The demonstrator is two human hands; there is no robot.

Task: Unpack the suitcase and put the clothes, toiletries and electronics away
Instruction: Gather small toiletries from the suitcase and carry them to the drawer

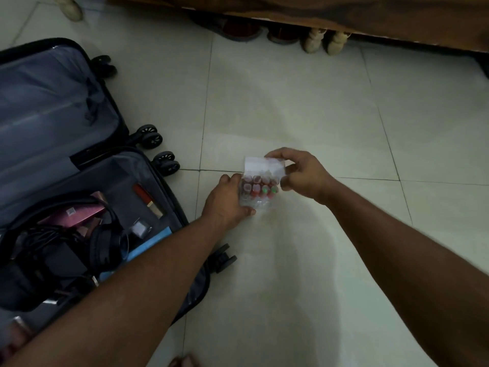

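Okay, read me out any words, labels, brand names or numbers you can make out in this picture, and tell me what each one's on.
No text here can be read.
Clear pack of small bottles, held by the left hand and the right hand: its white top flap is too blurred to show any print.
Pink box in the open suitcase: a small square code-like label, too small to read.

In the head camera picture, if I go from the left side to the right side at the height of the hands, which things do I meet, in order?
Open suitcase → suitcase wheels → left hand → clear pack of small bottles, which both hands hold → right hand → bare floor tiles.
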